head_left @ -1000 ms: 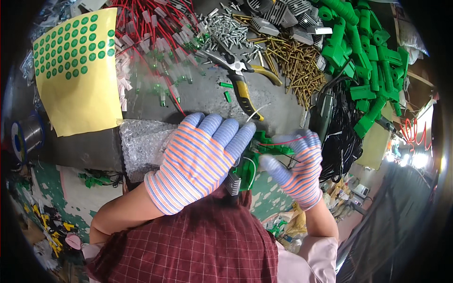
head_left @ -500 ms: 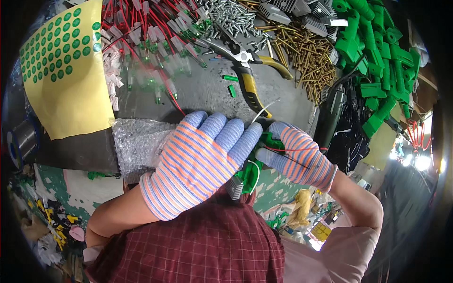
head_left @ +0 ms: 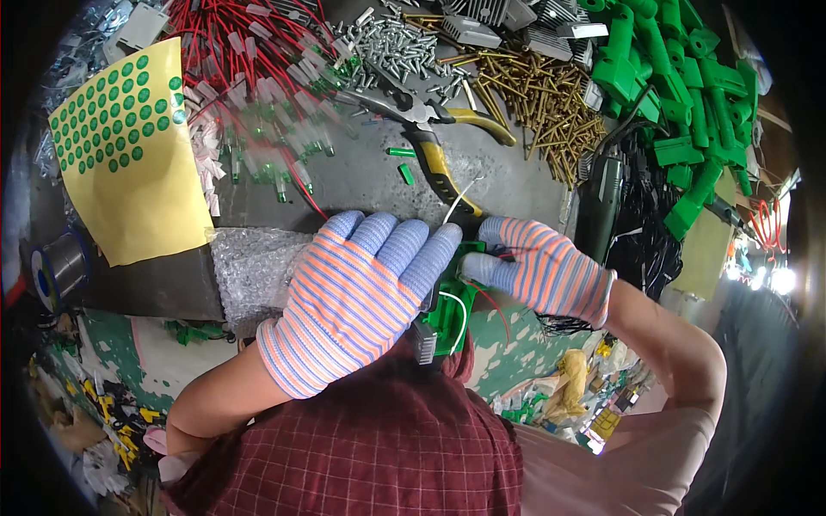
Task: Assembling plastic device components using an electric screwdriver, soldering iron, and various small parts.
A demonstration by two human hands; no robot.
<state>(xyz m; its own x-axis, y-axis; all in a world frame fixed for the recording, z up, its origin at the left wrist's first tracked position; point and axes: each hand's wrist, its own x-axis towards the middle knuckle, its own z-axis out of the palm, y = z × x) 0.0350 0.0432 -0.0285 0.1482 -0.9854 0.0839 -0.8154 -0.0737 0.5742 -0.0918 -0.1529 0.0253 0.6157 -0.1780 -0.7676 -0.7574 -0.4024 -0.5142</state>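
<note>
Pinching a red wire (head_left: 495, 303), your right hand (head_left: 546, 268) meets the green housing (head_left: 449, 320), right there at the near edge of the tabletop (head_left: 370, 176)! Your left hand (head_left: 361, 288) lies across the housing's left side, fingers straight; its thumb's hidden, so I can't tell whether it grips. Beyond lie yellow-handled pliers (head_left: 437, 172), then brass screws (head_left: 551, 120) toward the far edge, green parts (head_left: 680, 112) crowding the far right corner.
</note>
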